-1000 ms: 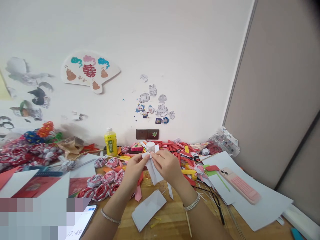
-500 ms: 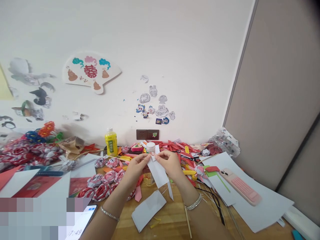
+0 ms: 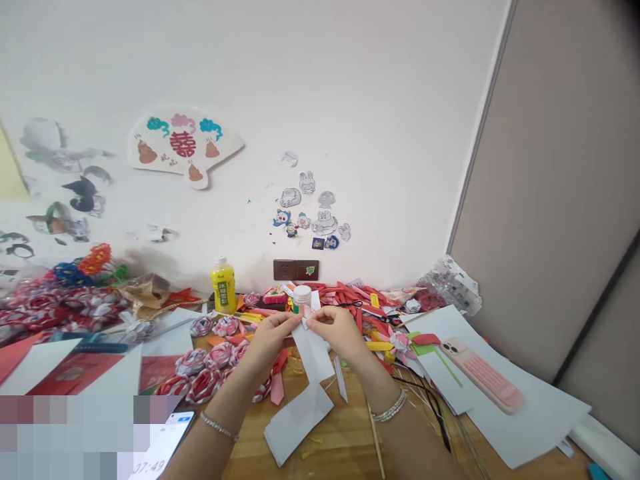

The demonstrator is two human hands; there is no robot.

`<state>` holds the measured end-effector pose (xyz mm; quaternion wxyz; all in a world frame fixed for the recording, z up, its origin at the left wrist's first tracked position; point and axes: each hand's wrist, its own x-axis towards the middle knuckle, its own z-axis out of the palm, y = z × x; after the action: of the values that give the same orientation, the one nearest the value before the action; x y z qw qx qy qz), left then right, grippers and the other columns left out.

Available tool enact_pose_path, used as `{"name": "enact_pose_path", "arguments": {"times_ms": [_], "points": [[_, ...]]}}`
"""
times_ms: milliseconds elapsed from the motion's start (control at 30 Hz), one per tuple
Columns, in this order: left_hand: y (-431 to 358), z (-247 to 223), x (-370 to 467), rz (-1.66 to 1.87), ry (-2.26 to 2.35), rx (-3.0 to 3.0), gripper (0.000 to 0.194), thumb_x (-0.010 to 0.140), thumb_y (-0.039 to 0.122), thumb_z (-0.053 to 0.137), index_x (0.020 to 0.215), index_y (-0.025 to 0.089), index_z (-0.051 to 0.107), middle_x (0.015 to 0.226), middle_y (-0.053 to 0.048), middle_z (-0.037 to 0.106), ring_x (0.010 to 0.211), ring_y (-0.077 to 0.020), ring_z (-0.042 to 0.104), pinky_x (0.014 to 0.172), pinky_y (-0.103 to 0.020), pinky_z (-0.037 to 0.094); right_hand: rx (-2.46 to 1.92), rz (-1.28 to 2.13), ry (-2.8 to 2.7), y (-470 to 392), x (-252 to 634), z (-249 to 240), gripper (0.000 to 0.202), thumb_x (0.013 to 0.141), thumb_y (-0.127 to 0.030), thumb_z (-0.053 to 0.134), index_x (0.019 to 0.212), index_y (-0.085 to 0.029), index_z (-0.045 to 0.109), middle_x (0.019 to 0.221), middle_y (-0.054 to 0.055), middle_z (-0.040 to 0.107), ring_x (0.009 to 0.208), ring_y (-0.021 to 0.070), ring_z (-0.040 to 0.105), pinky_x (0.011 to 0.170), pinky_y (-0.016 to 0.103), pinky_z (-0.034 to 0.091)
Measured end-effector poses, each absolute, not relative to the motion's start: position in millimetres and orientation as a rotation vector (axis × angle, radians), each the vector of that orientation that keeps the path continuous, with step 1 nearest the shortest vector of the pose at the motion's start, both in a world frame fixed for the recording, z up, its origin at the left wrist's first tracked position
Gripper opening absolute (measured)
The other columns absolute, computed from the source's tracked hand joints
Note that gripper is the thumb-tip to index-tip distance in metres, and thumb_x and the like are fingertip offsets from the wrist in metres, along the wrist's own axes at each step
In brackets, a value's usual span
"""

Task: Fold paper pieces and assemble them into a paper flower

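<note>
A white paper strip (image 3: 314,353) hangs down between my hands, its top end pinched at the fingertips. My left hand (image 3: 274,335) is closed on the strip's upper left edge. Thumb and fingers of my right hand (image 3: 339,331) pinch the same end from the right. The fold between the fingertips is too small to make out. Below, a stack of white paper pieces (image 3: 295,427) lies on the wooden table (image 3: 345,433), and the strip's lower end reaches its top edge. Just behind my fingers stands a jar with a white lid (image 3: 302,293).
Red-and-white paper roses (image 3: 204,385) lie left of my hands, with a yellow bottle (image 3: 223,287) behind them. Folded red strips (image 3: 345,293) are heaped at the back. On the right, a pink phone (image 3: 483,375) rests on white sheets (image 3: 530,427). Another phone (image 3: 167,443) is front left.
The strip hangs a little lower and further left, now overlapping the stack's top edge. My fingertips have dropped slightly, and both hands still pinch the paper.
</note>
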<state>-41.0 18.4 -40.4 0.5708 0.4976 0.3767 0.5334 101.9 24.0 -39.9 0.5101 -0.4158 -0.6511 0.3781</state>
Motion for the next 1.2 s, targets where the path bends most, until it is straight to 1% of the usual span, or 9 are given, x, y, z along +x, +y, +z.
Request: {"name": "enact_pose_path", "arguments": {"times_ms": [133,267,467,700,900,1100,1200], "points": [[18.0,-41.2,-41.9,1.206,0.836,1.141,0.019,0.060,0.031,0.070,0.064,0.013,0.064,0.057,0.000,0.061,0.051,-0.0110,0.054,0.053,-0.023,0.044,-0.985,0.995,-1.569,23.9,104.0,-39.6,0.011,0.064,-0.024,0.059,0.062,-0.014,0.057,0.060,-0.001,0.056,0.055,0.0110,0.050,0.051,0.021,0.037],[18.7,-42.2,-41.4,1.164,0.794,1.137,0.021,0.060,0.033,0.070,0.062,0.013,0.063,0.055,-0.001,0.061,0.050,-0.0111,0.054,0.051,-0.022,0.043,-0.979,1.001,-1.552,24.5,105.5,-40.4,0.010,0.062,-0.023,0.060,0.062,-0.014,0.056,0.059,-0.001,0.055,0.054,0.0101,0.049,0.051,0.021,0.037],[20.1,-44.4,-41.7,1.153,0.781,1.138,0.019,0.061,0.031,0.070,0.064,0.013,0.064,0.058,-0.002,0.063,0.052,-0.0120,0.056,0.054,-0.024,0.045,-0.994,0.956,-1.573,26.5,106.0,-41.9,0.008,0.062,-0.021,0.060,0.061,-0.014,0.056,0.058,-0.001,0.056,0.054,0.0106,0.050,0.051,0.021,0.038],[18.2,-43.6,-41.3,1.171,0.781,1.168,0.022,0.066,0.035,0.066,0.065,0.014,0.065,0.061,-0.003,0.065,0.058,-0.0134,0.058,0.059,-0.025,0.047,-1.042,0.909,-1.541,24.9,105.3,-39.7,0.009,0.061,-0.021,0.060,0.059,-0.014,0.054,0.057,-0.002,0.055,0.054,0.0108,0.050,0.049,0.021,0.037],[18.6,-42.5,-39.7,1.205,0.857,1.221,0.020,0.060,0.032,0.071,0.066,0.013,0.066,0.061,-0.003,0.064,0.057,-0.0146,0.057,0.059,-0.026,0.046,-1.056,0.868,-1.563,23.8,105.3,-38.5,0.011,0.061,-0.022,0.061,0.059,-0.014,0.055,0.057,-0.001,0.055,0.055,0.0111,0.050,0.049,0.021,0.037],[18.2,-43.4,-38.8,1.207,0.903,1.273,0.023,0.061,0.036,0.069,0.066,0.014,0.065,0.058,-0.002,0.063,0.053,-0.0137,0.055,0.054,-0.024,0.044,-1.039,0.921,-1.591,24.9,106.5,-40.8,0.012,0.061,-0.023,0.062,0.059,-0.015,0.055,0.057,-0.002,0.054,0.054,0.0103,0.049,0.050,0.020,0.037],[18.0,-43.0,-38.9,1.211,0.928,1.310,0.023,0.062,0.037,0.068,0.066,0.014,0.065,0.056,0.000,0.061,0.051,-0.0130,0.053,0.050,-0.023,0.041,-1.010,0.970,-1.614,24.4,107.8,-40.8,0.013,0.064,-0.026,0.060,0.061,-0.015,0.056,0.056,-0.002,0.053,0.052,0.0097,0.047,0.049,0.021,0.037]]}}
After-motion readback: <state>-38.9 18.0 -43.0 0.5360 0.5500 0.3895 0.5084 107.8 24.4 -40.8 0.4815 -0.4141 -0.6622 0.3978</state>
